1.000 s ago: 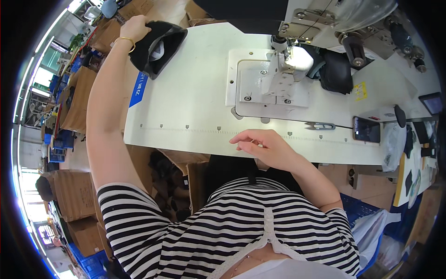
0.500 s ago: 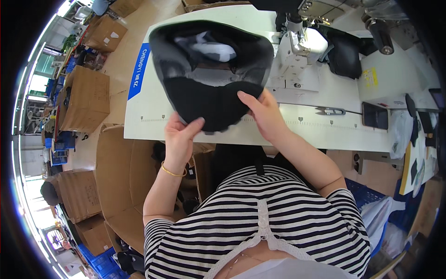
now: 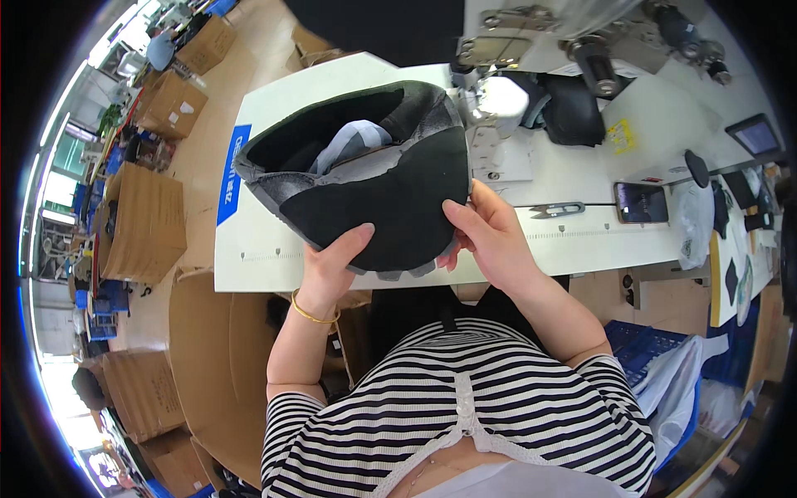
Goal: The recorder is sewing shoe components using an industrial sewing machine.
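Observation:
A black, hollow, cap-shaped fabric piece (image 3: 386,203) is held up over the white sewing table (image 3: 249,270). Its far side gapes open, showing a dark grey lining and a grey-and-white bundle inside. Small grey tabs stick out along the near edge. My left hand (image 3: 332,264) pinches the near left edge, thumb on top and fingers hidden underneath. At the near right edge my right hand (image 3: 496,236) grips it too, thumb over the black panel and fingers curled below. Right of the piece stands the white sewing machine (image 3: 501,108).
Thread snips (image 3: 558,211) and a phone (image 3: 641,203) lie on the table to the right. Dark pieces (image 3: 573,112) rest behind the machine. A large open cardboard box (image 3: 202,357) stands below left, and a blue crate (image 3: 635,349) below right.
The fabric piece has tipped and turned, its opening now facing up and left, and come nearer to me. Both hands keep their hold; the view has shifted slightly.

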### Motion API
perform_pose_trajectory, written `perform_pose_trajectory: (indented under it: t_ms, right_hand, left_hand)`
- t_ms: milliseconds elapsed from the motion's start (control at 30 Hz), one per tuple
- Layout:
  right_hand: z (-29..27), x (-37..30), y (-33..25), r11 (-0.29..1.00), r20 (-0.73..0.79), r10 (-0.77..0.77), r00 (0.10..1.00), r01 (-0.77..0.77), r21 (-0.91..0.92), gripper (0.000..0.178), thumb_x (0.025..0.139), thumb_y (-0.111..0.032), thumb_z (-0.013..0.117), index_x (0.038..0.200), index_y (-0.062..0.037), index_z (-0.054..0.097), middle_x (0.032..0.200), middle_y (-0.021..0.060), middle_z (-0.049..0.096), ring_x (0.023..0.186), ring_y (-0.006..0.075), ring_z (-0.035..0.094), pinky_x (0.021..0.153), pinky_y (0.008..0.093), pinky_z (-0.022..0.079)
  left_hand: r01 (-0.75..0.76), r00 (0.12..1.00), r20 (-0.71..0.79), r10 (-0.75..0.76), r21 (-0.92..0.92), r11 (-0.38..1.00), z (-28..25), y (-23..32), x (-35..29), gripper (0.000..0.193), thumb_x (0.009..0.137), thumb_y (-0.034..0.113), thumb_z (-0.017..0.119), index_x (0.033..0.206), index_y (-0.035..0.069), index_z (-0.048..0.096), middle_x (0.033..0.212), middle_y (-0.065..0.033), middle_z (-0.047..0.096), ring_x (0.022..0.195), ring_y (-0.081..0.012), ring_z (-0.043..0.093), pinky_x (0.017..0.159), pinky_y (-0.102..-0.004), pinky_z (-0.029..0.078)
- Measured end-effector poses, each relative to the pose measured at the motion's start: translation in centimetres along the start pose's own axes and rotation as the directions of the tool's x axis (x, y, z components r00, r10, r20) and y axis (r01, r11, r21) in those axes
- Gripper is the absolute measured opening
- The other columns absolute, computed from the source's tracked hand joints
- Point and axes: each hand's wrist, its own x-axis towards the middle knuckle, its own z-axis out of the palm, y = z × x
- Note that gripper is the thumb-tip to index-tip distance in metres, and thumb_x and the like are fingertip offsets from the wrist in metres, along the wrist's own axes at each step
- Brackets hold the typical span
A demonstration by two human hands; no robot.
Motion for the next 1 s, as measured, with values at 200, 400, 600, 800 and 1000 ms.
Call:
perform_pose_trajectory:
  t_ms: [200, 400, 600, 800, 1000]
  right_hand:
    - [-0.5, 0.6, -1.8, 0.991, -0.013, -0.092, 0.996, 0.092, 0.097, 0.024, 0.096, -0.019, 0.050, 0.108, 0.0013, 0.047, 0.082, 0.0105, 0.064, 0.058, 0.0168, 0.063, 0.050, 0.0256, 0.051]
    - [-0.5, 0.9, -2.6, 0.984, -0.044, -0.124, 0.991, 0.129, 0.127, 0.021, 0.096, -0.017, 0.048, 0.107, 0.0010, 0.048, 0.080, 0.0110, 0.063, 0.057, 0.0174, 0.062, 0.049, 0.0261, 0.050]
    - [-0.5, 1.3, -2.8, 0.984, -0.074, -0.138, 0.988, 0.145, 0.107, 0.021, 0.096, -0.017, 0.047, 0.106, 0.0012, 0.049, 0.079, 0.0109, 0.063, 0.055, 0.0167, 0.060, 0.047, 0.0263, 0.048]
    - [-0.4, 1.3, -2.8, 0.984, -0.071, -0.136, 0.988, 0.143, 0.109, 0.022, 0.096, -0.018, 0.047, 0.106, 0.0014, 0.049, 0.080, 0.0107, 0.063, 0.056, 0.0165, 0.061, 0.048, 0.0263, 0.048]
    - [-0.6, 1.2, -2.5, 0.986, -0.073, -0.133, 0.988, 0.140, 0.094, 0.023, 0.097, -0.020, 0.048, 0.107, 0.0013, 0.049, 0.081, 0.0106, 0.063, 0.056, 0.0161, 0.060, 0.049, 0.0264, 0.049]
  left_hand:
    - [-0.012, 1.000, 0.010, 0.012, 0.009, 1.000, 2.2, 1.2, 2.2, 0.036, 0.077, -0.004, 0.055, 0.113, -0.003, 0.056, 0.108, -0.0148, 0.062, 0.101, -0.0256, 0.061, 0.088, -0.0358, 0.051]
    - [0.014, 1.000, -0.020, -0.013, 0.012, 1.000, 3.0, 1.9, 3.2, 0.031, 0.078, -0.002, 0.056, 0.109, -0.004, 0.057, 0.103, -0.0145, 0.064, 0.094, -0.0251, 0.064, 0.084, -0.0351, 0.053]
    - [0.040, 0.997, -0.058, -0.044, -0.061, 0.997, 3.5, 1.8, 3.6, 0.031, 0.079, -0.004, 0.055, 0.110, -0.004, 0.057, 0.103, -0.0146, 0.064, 0.094, -0.0249, 0.064, 0.082, -0.0344, 0.054]
    - [0.032, 0.998, -0.059, -0.035, -0.051, 0.998, 3.2, 1.4, 3.3, 0.034, 0.078, -0.005, 0.055, 0.112, -0.004, 0.056, 0.105, -0.0145, 0.064, 0.095, -0.0248, 0.064, 0.084, -0.0341, 0.054]
    - [0.031, 0.999, -0.027, -0.032, -0.014, 0.999, 2.9, 1.4, 3.6, 0.038, 0.077, -0.003, 0.056, 0.116, -0.004, 0.053, 0.110, -0.0146, 0.061, 0.101, -0.0250, 0.061, 0.088, -0.0344, 0.051]
